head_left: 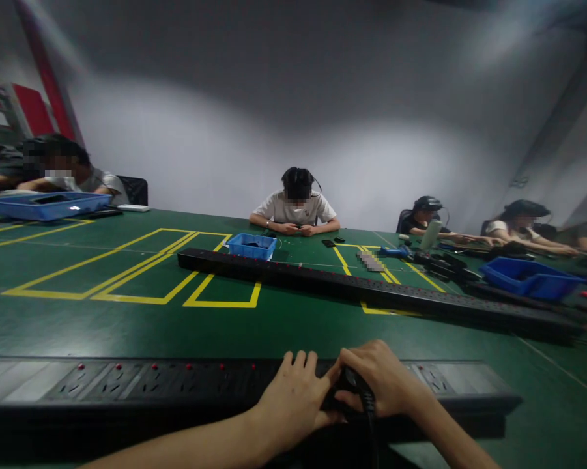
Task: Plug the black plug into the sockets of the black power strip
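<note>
A long black power strip with a row of sockets and small red lights lies across the table right in front of me. My left hand grips it across its width, fingertips over the far edge and thumb on the near side. Just to the right, my right hand is closed around a black plug at the strip's sockets. From that plug a black cable runs down towards me. How deep the plug sits is hidden by my fingers.
Farther off, a second long power strip lies slantwise on the green table. Blue bins stand at the middle, left and right. Across the table sits a person; others work at both sides.
</note>
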### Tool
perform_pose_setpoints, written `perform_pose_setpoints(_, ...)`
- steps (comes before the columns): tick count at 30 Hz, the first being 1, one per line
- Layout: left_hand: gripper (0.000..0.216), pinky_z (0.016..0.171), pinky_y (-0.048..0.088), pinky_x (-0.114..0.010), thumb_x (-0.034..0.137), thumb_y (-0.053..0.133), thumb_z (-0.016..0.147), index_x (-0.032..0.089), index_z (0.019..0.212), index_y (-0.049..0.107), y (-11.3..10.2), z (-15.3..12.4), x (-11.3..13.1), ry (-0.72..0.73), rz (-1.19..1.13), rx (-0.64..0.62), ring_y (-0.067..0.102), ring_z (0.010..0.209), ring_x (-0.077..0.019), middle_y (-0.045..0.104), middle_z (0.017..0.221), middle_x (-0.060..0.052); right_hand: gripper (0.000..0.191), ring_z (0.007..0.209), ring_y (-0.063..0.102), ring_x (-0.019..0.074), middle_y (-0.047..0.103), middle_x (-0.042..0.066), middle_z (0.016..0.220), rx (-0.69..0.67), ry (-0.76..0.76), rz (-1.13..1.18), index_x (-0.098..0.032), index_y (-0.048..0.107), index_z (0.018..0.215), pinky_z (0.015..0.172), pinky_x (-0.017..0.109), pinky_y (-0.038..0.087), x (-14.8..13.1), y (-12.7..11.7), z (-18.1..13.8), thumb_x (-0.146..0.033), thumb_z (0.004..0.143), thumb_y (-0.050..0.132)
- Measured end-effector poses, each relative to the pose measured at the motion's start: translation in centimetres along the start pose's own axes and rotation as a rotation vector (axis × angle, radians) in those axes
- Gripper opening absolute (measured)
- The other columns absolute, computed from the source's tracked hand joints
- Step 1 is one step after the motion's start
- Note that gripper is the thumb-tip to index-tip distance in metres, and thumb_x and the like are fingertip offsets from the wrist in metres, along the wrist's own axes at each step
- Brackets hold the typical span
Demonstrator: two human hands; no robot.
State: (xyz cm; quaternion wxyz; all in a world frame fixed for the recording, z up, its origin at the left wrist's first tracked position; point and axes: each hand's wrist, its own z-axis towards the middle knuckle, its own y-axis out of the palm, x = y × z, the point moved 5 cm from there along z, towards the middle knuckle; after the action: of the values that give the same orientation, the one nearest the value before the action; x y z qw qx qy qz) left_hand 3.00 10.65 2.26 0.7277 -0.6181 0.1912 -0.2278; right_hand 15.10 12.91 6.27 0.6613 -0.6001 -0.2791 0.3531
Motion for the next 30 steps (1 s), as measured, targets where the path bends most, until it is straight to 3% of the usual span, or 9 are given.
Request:
perform_pose_setpoints(4, 0.073, 0.081, 0.04, -0.047, 0.069, 0.04, 0.077, 0.03, 0.137, 0.028, 0.3, -0.3, -0.3, 0.005, -0.007, 0.052, 0.053, 0.095, -0.0311, 0.055, 0.106, -0.014, 0.015, 0.065, 0.058, 0.0151, 0.062, 0.002, 0.071, 0.015, -0.028, 0.018, -0.02, 0.053, 0.083, 0.059, 0.023, 0.035, 0.0, 0.3, 0.7, -0.032, 0.076, 0.05)
perform_pose_setpoints(10, 0.075, 0.082, 0.04, -0.049, 0.07, 0.034, 0.077, 0.028, 0.139, 0.024, 1.2, -0.2, -0.4, 0.027, 0.026, 0.079, 0.052, 0.098, -0.0337, 0.054, 0.11, -0.018, 0.014, 0.065, 0.058, 0.0135, 0.063, 0.002, 0.075, 0.039, 0.029, 0.094, -0.019, 0.054, 0.088, 0.061, 0.022, 0.036, 0.1, 0.3, 0.2, -0.022, 0.076, 0.046)
perform_pose_setpoints(14, 0.079, 0.08, 0.04, -0.049, 0.071, 0.032, 0.078, 0.028, 0.142, 0.014, 1.1, -0.1, -0.3, 0.038, 0.034, 0.076, 0.052, 0.096, -0.033, 0.054, 0.108, -0.017, 0.014, 0.068, 0.059, 0.0139, 0.063, 0.003, 0.076, 0.021, 0.052, 0.12, -0.019, 0.054, 0.088, 0.062, 0.023, 0.037, 0.0, 0.2, 0.1, -0.021, 0.08, 0.043)
perform_pose_setpoints(22, 0.078, 0.081, 0.04, -0.047, 0.068, 0.038, 0.078, 0.031, 0.142, 0.011, 0.8, -0.3, -0.5, 0.019, 0.037, 0.078, 0.052, 0.096, -0.0314, 0.053, 0.111, -0.015, 0.014, 0.067, 0.058, 0.0141, 0.063, 0.002, 0.077, -0.005, 0.053, 0.144, -0.02, 0.054, 0.089, 0.061, 0.023, 0.036, 0.4, 0.5, 0.1, -0.025, 0.081, 0.045)
perform_pose_setpoints(30, 0.07, 0.088, 0.037, -0.042, 0.059, 0.04, 0.084, 0.02, 0.14, 0.023, 0.3, -1.0, -0.3, 0.078, 0.04, 0.126, 0.047, 0.107, -0.0292, 0.049, 0.121, -0.016, 0.011, 0.061, 0.055, 0.0141, 0.061, 0.001, 0.072, 0.036, 0.053, 0.071, -0.02, 0.05, 0.087, 0.056, 0.023, 0.032, 0.5, 0.5, 0.0, -0.027, 0.079, 0.048)
